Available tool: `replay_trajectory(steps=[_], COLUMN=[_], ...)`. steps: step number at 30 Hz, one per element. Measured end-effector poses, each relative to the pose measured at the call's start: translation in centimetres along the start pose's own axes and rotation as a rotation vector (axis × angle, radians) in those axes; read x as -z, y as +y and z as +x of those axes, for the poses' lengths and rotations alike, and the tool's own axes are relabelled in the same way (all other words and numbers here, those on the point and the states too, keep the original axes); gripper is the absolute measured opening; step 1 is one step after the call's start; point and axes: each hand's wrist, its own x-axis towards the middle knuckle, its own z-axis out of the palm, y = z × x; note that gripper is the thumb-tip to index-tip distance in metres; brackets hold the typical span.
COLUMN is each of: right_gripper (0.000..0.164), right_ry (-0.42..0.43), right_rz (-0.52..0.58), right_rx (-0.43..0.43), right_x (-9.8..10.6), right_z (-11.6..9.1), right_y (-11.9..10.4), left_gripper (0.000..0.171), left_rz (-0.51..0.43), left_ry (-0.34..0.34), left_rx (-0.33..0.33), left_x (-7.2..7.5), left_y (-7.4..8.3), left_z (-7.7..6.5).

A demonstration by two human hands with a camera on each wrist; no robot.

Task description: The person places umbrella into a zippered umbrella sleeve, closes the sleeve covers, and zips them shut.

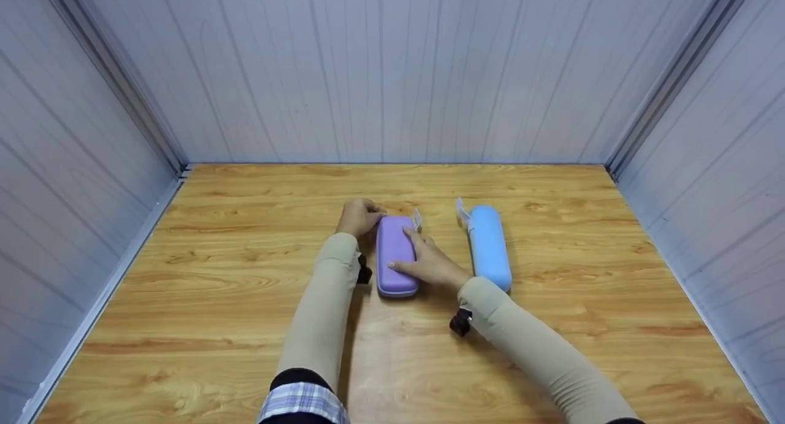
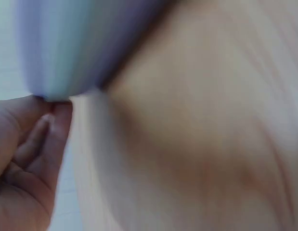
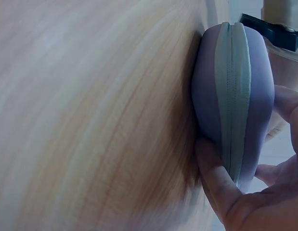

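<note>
A purple zippered hard case [image 1: 394, 252] lies lengthwise on the wooden table. My right hand [image 1: 432, 261] grips it from the right side, with fingers spread over its top and side. The right wrist view shows the case's pale zipper band [image 3: 231, 86], closed along the visible side, between my fingers. At the far left corner, my left hand [image 1: 359, 216] has its thumb and fingertips drawn together against the case. In the left wrist view those fingertips [image 2: 62, 113] meet at the case's end [image 2: 67, 48]; any zipper pull between them is hidden.
A light blue case [image 1: 490, 249] of similar shape lies to the right, beside my right wrist. White tags [image 1: 463, 210] stick out at the far ends of both cases. Pale panels wall the wooden table [image 1: 245, 227] at the back and both sides.
</note>
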Motion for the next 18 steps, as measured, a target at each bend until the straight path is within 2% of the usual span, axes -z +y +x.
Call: replay_trajectory(steps=[4, 7, 9, 12, 18], right_gripper=[0.096, 0.095, 0.095, 0.095, 0.096], right_ry=[0.004, 0.002, 0.0, 0.0, -0.006], right_rz=[-0.002, -0.003, -0.001, 0.007, 0.006], right_rx=[0.013, 0.028, 0.033, 0.036, 0.041], right_x=[-0.1, -0.2, -0.3, -0.3, -0.3], right_z=[0.1, 0.1, 0.1, 0.1, 0.1], right_y=[0.0, -0.1, -0.1, -0.1, -0.1], left_gripper=[0.019, 0.02, 0.019, 0.018, 0.018], left_rz=[-0.199, -0.298, -0.317, -0.296, -0.204], left_ry=[-0.006, 0.03, 0.057, 0.089, 0.121], left_rx=[0.196, 0.284, 0.306, 0.302, 0.278], left_x=[0.1, 0.0, 0.0, 0.1, 0.3], left_y=[0.0, 0.1, 0.3, 0.7, 1.3], left_z=[0.0, 0.0, -0.2, -0.7, -1.2])
